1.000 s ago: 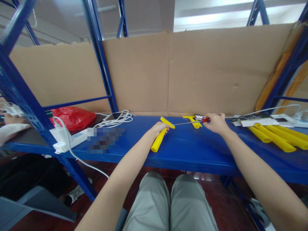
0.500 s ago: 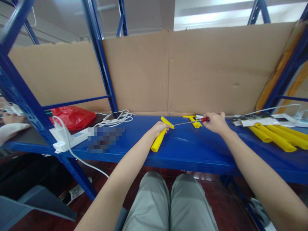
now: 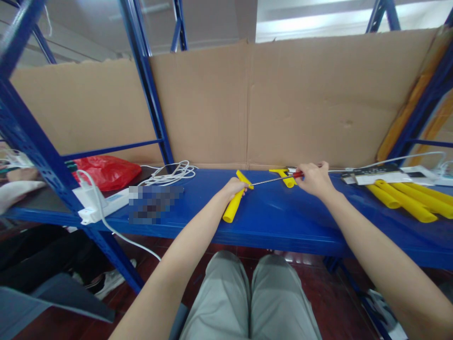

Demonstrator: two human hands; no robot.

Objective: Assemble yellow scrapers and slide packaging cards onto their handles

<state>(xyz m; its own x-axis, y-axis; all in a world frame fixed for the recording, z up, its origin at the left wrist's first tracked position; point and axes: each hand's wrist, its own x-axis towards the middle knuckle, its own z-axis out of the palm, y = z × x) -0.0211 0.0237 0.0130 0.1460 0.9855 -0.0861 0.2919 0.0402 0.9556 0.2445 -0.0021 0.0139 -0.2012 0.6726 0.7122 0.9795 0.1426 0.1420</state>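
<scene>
Yellow T-shaped piece (image 3: pixel 231 208): lies in the left hand (image 3: pixel 234 188), its tube slanting out toward the bench's front edge, its crossbar just past the fingertips; the join is largely covered by the hand.
Screwdriver (image 3: pixel 271 181): spans the gap between the hands, red handle at the right hand (image 3: pixel 313 179), shaft running left to the crossbar's near end. Whether the tip is seated is too small to tell.
Change noted: over the last half second the right hand and the handle have shifted slightly toward the left hand; the left hand has hardly moved. Judged meaning: driver work at the crossbar continues, with the yellow piece kept steady.
Left hand: closed around the piece, just below the crossbar.
Right hand: fingers curled around the handle; the exact finger placing is not clear.
Second yellow piece (image 3: pixel 289 181): between the hands, just left of the right hand and behind the shaft, untouched.
Yellow tubes (image 3: pixel 412 202): side by side, well to the right of the right hand, with flat packets (image 3: pixel 382 176) at their far ends.
White power strip (image 3: pixel 118 202): well left of the left hand, near a red bag (image 3: pixel 108 172).
</scene>
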